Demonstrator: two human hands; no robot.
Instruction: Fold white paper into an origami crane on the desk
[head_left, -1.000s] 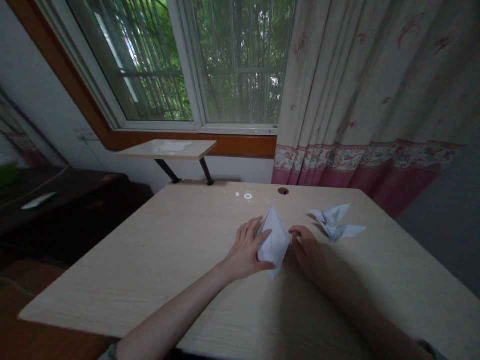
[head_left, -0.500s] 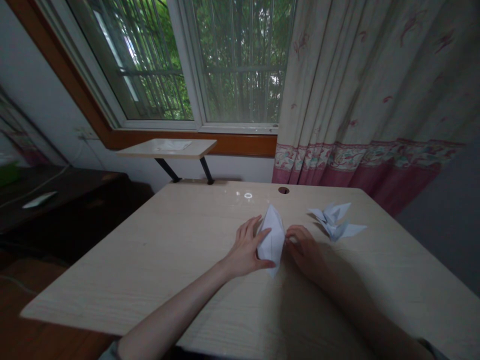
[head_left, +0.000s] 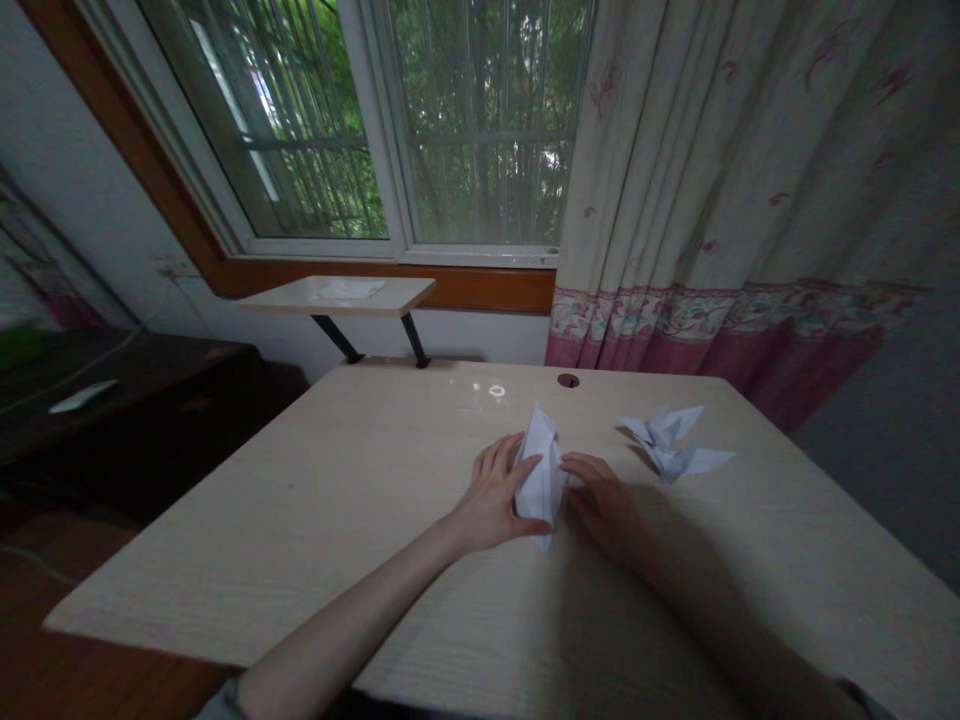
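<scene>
A white sheet of folded paper (head_left: 537,482), long and pointed at both ends, lies on the desk in front of me. My left hand (head_left: 495,492) grips it from the left, with thumb and a finger on its upper face and other fingers beside its left edge. At the right edge, the fingers of my right hand (head_left: 600,500) are closed on a side flap, which is bent inward toward the middle crease. Part of that flap is hidden by the fingertips.
Folded white paper cranes (head_left: 670,445) sit to the right on the pale desk (head_left: 360,480). A raised shelf (head_left: 405,292) with white paper (head_left: 349,288) stands at the back left. A round cable hole (head_left: 568,381) is near the back edge, close to the curtain (head_left: 660,310).
The fingers of my right hand have moved left, folding the paper's right side inward so it looks narrower. My left hand has stayed in place.
</scene>
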